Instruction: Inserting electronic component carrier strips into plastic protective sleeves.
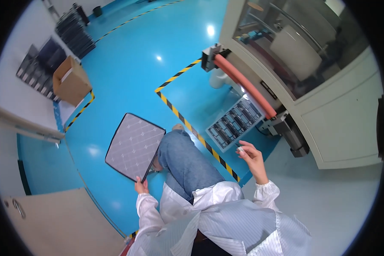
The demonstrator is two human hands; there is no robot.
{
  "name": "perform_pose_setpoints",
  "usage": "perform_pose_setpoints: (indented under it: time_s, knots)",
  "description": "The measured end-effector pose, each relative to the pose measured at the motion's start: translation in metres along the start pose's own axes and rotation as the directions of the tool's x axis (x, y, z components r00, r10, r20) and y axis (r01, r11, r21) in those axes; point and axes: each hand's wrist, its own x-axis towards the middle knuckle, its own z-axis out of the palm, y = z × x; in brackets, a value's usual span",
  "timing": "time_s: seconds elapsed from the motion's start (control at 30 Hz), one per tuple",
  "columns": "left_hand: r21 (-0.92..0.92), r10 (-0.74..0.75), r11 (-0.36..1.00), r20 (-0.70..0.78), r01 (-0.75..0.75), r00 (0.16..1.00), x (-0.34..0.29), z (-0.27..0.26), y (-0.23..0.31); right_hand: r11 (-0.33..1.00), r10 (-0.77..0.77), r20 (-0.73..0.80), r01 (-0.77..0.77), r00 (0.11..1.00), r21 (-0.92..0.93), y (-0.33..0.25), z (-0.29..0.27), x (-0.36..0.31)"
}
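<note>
My left hand [141, 186] is closed on the lower corner of a flat grey panel [134, 147] with a light line pattern and a black rim. The panel hangs tilted above the floor, left of my knee. To the right, my right hand [252, 161] is raised with its fingertips pinched around something small, partly white and partly dark, too small to name. Just beyond those fingertips is a clear sheet [236, 123] printed with dark rectangular patterns. It slopes down from below an orange-red roller [245, 85] on the machine; I cannot tell whether my fingers touch it.
A large pale machine [345, 123] with a window fills the right side, its dark motor [292, 134] jutting out low. Yellow-black tape [187, 128] marks the blue floor. An open cardboard box [74, 83] and stacked dark trays [74, 32] stand at left, beyond a door [64, 217].
</note>
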Motion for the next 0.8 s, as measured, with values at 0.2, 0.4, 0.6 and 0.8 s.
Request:
perform_pose_setpoints:
  time_s: [0.2, 0.4, 0.6, 0.8]
  knots:
    - [0.133, -0.091, 0.987, -0.021, 0.093, 0.996, -0.024, -0.017, 0.005, 0.995, -0.065, -0.03, 0.067, 0.997, 0.067, 0.009, 0.001, 0.003]
    - [0.722, 0.638, 0.398, 0.225, -0.566, 0.736, -0.081, 0.062, 0.054, 0.996, -0.049, -0.075, 0.054, 0.996, 0.068, 0.02, -0.003, 0.013]
    - [0.252, 0.338, 0.565, 0.798, -0.786, 0.498, -0.231, 0.256, 0.072, 0.99, -0.022, -0.019, 0.024, 1.0, 0.137, 0.006, 0.0, 0.018]
    - [0.184, -0.175, 0.611, 0.98, -0.77, 0.096, -0.279, 0.386, 0.055, 0.985, 0.032, 0.049, -0.04, 0.998, 0.167, -0.012, 0.001, 0.014]
